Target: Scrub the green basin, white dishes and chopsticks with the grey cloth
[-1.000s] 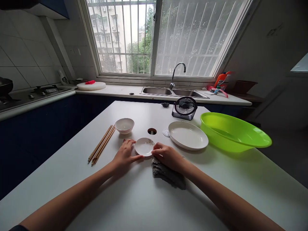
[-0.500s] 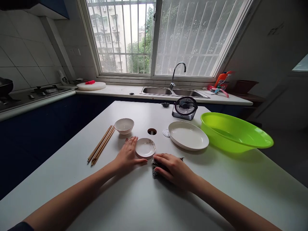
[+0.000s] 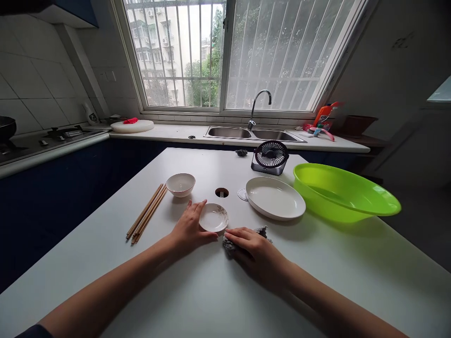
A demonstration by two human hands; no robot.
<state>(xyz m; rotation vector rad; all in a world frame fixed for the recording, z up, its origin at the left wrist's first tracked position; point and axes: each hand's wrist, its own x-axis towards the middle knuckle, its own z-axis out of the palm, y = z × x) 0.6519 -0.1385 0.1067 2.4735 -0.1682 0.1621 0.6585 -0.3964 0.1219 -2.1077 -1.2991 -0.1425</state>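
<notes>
A small white dish [image 3: 213, 217] with a floral pattern on its rim sits in the middle of the white table. My left hand [image 3: 193, 226] grips its left side, fingers along the far left rim and thumb along the near edge. Just right of the dish, my right hand [image 3: 252, 246] is closed on a crumpled grey cloth [image 3: 230, 245], with part of it sticking out beyond the fingers. Behind my left hand stands a white bowl [image 3: 180, 186]. Several wooden chopsticks [image 3: 147, 213] lie to the left of the bowl.
A white oval plate [image 3: 275, 198] and a lime-green basin [image 3: 347, 195] stand on the right of the table [image 3: 197, 291]. Farther back are a small black fan [image 3: 271, 156] and a dark scouring pad [image 3: 241, 153]. A round hole [image 3: 221, 193] opens in the tabletop. The sink [image 3: 229, 133] lies beyond.
My right hand has shifted slightly, and the grey cloth under it is bunched differently, with more showing above the fingers. My left hand stays at the dish, its fingers a little more spread.
</notes>
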